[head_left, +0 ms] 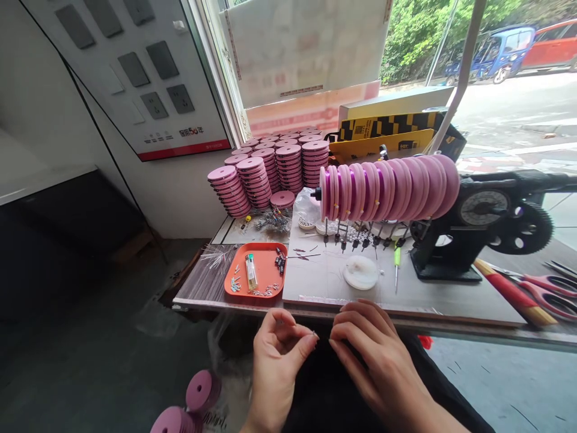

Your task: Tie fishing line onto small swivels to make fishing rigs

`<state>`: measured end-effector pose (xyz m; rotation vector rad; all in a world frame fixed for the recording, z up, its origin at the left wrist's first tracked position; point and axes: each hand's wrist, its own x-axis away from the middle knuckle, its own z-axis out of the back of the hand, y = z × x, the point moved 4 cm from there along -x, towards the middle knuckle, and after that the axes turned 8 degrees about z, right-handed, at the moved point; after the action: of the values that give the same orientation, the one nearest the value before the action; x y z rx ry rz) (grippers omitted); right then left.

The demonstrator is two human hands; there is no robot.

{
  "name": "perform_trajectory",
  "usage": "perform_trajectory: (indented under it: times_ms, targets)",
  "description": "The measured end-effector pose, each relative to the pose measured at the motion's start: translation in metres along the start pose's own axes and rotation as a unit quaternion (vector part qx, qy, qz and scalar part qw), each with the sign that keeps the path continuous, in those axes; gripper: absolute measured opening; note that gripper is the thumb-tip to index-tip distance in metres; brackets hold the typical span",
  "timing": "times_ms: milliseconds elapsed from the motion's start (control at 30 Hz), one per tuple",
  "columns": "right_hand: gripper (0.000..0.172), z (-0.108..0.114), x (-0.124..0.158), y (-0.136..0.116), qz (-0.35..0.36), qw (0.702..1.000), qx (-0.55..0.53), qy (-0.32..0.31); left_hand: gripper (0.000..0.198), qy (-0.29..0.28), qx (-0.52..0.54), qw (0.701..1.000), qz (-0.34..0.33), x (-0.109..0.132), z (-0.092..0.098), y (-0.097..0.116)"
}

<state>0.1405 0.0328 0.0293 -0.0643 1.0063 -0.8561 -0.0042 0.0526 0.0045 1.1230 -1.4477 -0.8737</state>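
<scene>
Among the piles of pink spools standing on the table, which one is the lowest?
The short pile directly behind the silvery tangle; the tall stacks beside and behind it rise much higher.

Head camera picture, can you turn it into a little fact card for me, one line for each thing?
Left hand: pinching a tiny thing, too small to name
Right hand: fingertips near the left; can't tell if holding anything
Orange tray: green-capped tube, black pieces, small metal bits
Black machine: carries a row of pink discs
Behind tray: disc stacks
Table's right side: scissors
</scene>
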Motion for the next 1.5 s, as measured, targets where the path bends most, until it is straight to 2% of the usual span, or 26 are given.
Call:
perform_trajectory:
  times_ms: [133,233,433,600,667,733,833,900,967,1067,1133,1300,1500]
  targets:
    - [0.014,0.0,-0.001,0.0,-0.002,1.0,-0.002,-0.002,0.033,0.0,-0.013,1.0,-0.007,0.002,-0.003,0.001]
    - [0.013,0.0,-0.001,0.001,-0.002,1.0,-0.013,-0.007,0.027,0.002,-0.05,0.998,-0.041,0.006,-0.007,0.002]
    - [0.012,0.001,0.001,0.007,-0.025,0.998,-0.064,0.002,0.018,0.079,-0.137,0.973,-0.169,0.015,-0.014,0.007]
    - [0.011,0.003,0.002,0.012,-0.064,0.992,-0.11,-0.005,0.016,0.084,-0.192,0.938,-0.277,0.017,-0.016,0.004]
    - [0.012,0.005,0.001,0.012,-0.061,0.992,-0.107,-0.007,0.017,0.062,-0.226,0.924,-0.303,0.015,-0.017,0.005]
    - [0.013,0.01,-0.001,0.011,-0.048,0.995,-0.087,-0.005,0.018,0.006,-0.274,0.912,-0.305,0.011,-0.022,0.009]
    - [0.013,0.021,0.0,0.014,-0.045,0.998,-0.042,0.004,0.022,-0.085,-0.349,0.889,-0.285,0.001,-0.037,0.022]
    - [0.013,0.031,0.004,0.02,-0.052,0.998,-0.008,0.017,0.024,-0.106,-0.394,0.864,-0.295,-0.006,-0.05,0.03]
    - [0.012,0.04,0.01,0.026,-0.055,0.998,0.024,0.025,0.024,-0.083,-0.452,0.832,-0.312,-0.015,-0.064,0.032]
    - [0.011,0.048,0.018,0.031,-0.055,0.997,0.043,0.022,0.025,0.009,-0.534,0.783,-0.318,-0.029,-0.082,0.027]
    - [0.012,0.049,0.02,0.031,-0.055,0.997,0.04,0.022,0.03,0.057,-0.554,0.767,-0.318,-0.036,-0.091,0.023]
    - [0.014,0.049,0.017,0.026,-0.041,0.998,0.033,0.018,0.042,0.092,-0.542,0.787,-0.28,-0.053,-0.106,0.02]
    - [0.013,0.049,0.023,0.031,-0.05,0.998,0.024,0.012,0.045,0.084,-0.507,0.81,-0.284,-0.055,-0.11,0.024]
